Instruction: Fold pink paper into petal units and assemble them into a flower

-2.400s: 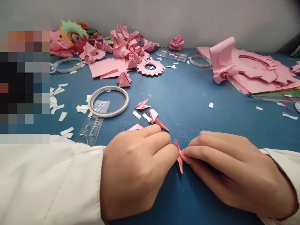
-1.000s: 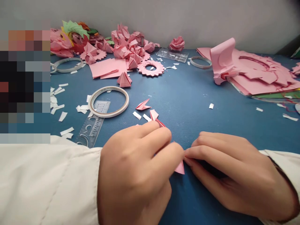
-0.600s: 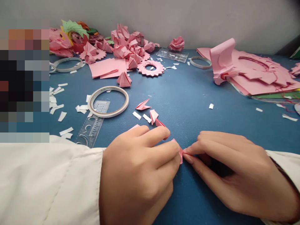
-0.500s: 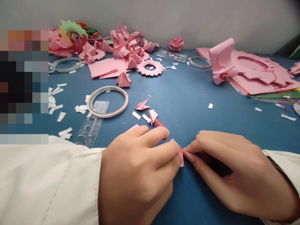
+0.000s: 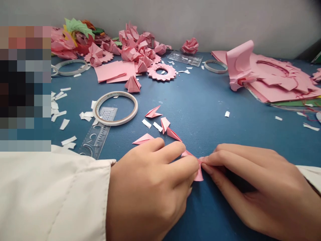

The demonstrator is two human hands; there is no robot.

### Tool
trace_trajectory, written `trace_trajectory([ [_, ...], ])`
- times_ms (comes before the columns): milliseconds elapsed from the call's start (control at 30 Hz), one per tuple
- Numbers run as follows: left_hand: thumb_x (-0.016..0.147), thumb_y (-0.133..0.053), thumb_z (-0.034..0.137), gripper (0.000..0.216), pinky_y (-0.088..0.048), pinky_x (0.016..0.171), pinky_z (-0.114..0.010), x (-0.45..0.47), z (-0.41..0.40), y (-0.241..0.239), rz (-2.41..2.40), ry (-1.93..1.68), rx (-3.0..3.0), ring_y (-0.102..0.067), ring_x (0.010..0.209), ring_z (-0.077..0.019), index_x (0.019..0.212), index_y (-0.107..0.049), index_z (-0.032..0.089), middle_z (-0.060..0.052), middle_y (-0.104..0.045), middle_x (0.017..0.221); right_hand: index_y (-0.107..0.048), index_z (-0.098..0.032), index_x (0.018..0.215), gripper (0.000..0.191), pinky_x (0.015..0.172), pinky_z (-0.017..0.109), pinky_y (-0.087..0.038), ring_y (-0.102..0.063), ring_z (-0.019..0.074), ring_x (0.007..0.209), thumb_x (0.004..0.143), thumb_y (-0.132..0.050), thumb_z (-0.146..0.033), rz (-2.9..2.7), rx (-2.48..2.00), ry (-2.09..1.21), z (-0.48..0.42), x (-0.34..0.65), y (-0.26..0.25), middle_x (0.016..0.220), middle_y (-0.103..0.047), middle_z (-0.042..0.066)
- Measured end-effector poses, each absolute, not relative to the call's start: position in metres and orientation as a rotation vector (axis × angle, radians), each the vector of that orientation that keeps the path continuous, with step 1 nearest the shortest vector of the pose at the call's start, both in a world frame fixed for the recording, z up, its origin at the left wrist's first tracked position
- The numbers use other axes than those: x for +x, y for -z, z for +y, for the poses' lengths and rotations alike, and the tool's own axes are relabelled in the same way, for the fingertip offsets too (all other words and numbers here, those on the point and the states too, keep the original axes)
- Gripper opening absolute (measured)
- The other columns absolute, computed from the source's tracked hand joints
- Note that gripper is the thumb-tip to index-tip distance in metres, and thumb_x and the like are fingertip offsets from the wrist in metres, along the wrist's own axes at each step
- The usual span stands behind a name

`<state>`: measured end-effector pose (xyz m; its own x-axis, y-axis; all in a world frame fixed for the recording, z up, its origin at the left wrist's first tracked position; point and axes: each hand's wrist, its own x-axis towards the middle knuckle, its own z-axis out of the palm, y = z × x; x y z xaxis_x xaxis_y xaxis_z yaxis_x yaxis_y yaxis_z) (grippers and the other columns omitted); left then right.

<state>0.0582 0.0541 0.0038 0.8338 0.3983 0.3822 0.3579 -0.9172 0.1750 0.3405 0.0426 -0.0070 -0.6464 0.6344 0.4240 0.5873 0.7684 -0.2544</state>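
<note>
Fingers of your left hand (image 5: 150,180) and right hand (image 5: 258,187) pinch a pink paper piece (image 5: 199,174), apparently mid-fold; four pointed pink paper folds (image 5: 153,112) lie seemingly finished on the blue bench (image 5: 198,93).

A plain grey wall (image 5: 160,15) rises behind the far edge of a blue, faintly grained tabletop (image 5: 195,97), a dark slanting shape (image 5: 307,50) too indistinct to identify shows by the far right corner, and soft light leaves a pale sheen mid-tabletop.

A papercraft workspace: blue tabletop (image 5: 195,100), heaped pink paper (image 5: 132,52), tape rolls (image 5: 125,121), clear ruler (image 5: 102,134).
</note>
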Motion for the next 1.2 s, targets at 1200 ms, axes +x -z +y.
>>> trace_trajectory([
  [1200, 0.116, -0.069, 0.007, 0.032, -0.083, 0.102, -0.034, 0.069, 0.035, -0.001, 1.054, -0.803, 2.311, -0.092, 0.117, -0.0185, 0.111, -0.093, 0.027, 0.003, -0.094, 0.127, -0.078, -0.033, 0.118, 0.020, 0.073, 0.031, -0.067, -0.086, 0.0215, 0.076, 0.134, -0.066, -0.031, -2.283, -1.095, -0.081, 0.015, 0.335, 0.023, 0.090, -0.087, 0.000],
])
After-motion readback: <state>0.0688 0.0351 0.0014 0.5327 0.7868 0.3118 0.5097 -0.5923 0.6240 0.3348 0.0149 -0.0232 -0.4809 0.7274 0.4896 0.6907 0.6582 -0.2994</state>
